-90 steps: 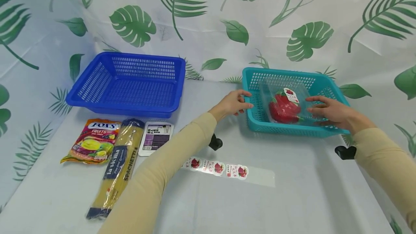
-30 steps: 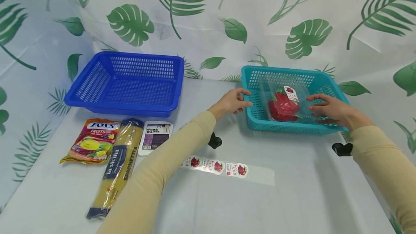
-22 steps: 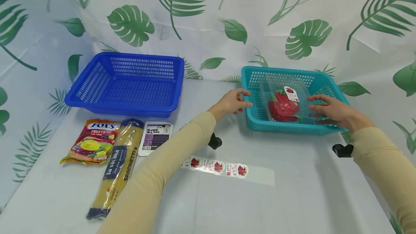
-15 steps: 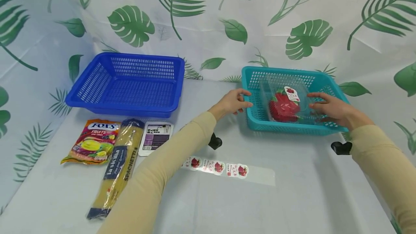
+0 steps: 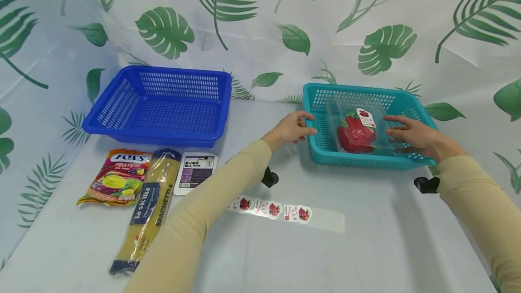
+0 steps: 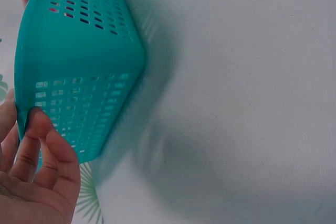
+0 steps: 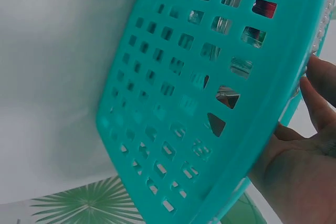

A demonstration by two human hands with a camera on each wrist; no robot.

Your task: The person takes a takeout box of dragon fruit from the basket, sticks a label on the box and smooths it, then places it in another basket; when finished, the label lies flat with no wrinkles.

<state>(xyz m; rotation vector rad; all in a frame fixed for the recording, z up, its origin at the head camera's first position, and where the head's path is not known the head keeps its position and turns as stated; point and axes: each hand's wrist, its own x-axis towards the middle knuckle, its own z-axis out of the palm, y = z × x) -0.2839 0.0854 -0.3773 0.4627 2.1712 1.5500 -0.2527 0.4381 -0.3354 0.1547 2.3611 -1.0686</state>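
A teal plastic basket (image 5: 358, 159) stands at the right of the table. In it lies a clear plastic box (image 5: 335, 103) with red fruit (image 5: 356, 134) and a sticker (image 5: 365, 117) on its lid. My left hand (image 5: 288, 128) pinches the basket's left rim between thumb and fingers, as the left wrist view also shows. My right hand (image 5: 421, 139) reaches over the basket's right front rim. Its fingers (image 5: 396, 120) are extended at the box's right side. The basket wall partly hides them in the right wrist view, so firm contact is hard to judge.
A blue basket (image 5: 163, 139) stands at the back left. In front of it lie a candy bag (image 5: 116, 177), a spaghetti pack (image 5: 148, 209) and a white pack with a purple label (image 5: 196, 173). A strip of fruit stickers (image 5: 272, 210) lies mid-table, partly behind my left sleeve.
Over the last three seconds my right hand's fingers have shifted slightly up beside the clear box. My left hand stays on the rim; the baskets and packs have not moved.
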